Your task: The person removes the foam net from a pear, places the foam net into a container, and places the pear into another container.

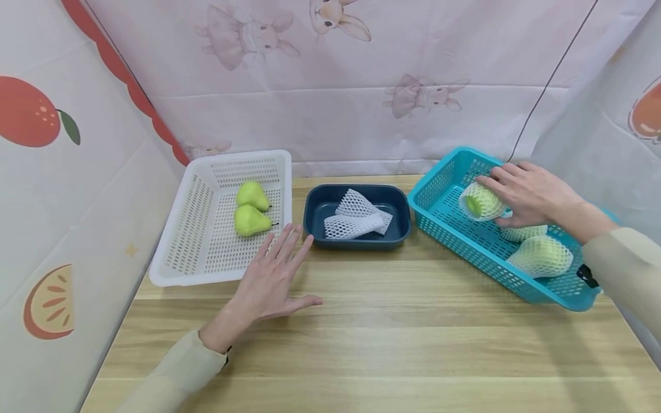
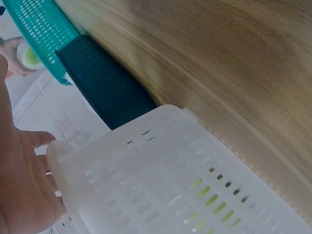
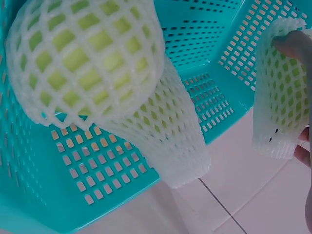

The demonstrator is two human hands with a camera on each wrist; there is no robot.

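R hand (image 1: 532,192) grips netted pear (image 1: 481,203) above teal bskt (image 1: 472,250); 2 more netted pears (image 1: 546,256) inside. L hand (image 1: 267,282) spread wide nr white bskt (image 1: 178,229) w/ 2 bare pears (image 1: 251,221). Navy tray (image 1: 356,244) btwn bskts, w/ 2 foam nets (image 1: 347,227).

Right hand (image 1: 532,194) has a green fruit (image 1: 473,205) in a white foam net (image 1: 489,210), one end poking out bare. Two netted fruits (image 1: 544,257) lie under that wrist, two bare pears (image 1: 251,220) just past the left hand (image 1: 267,282).
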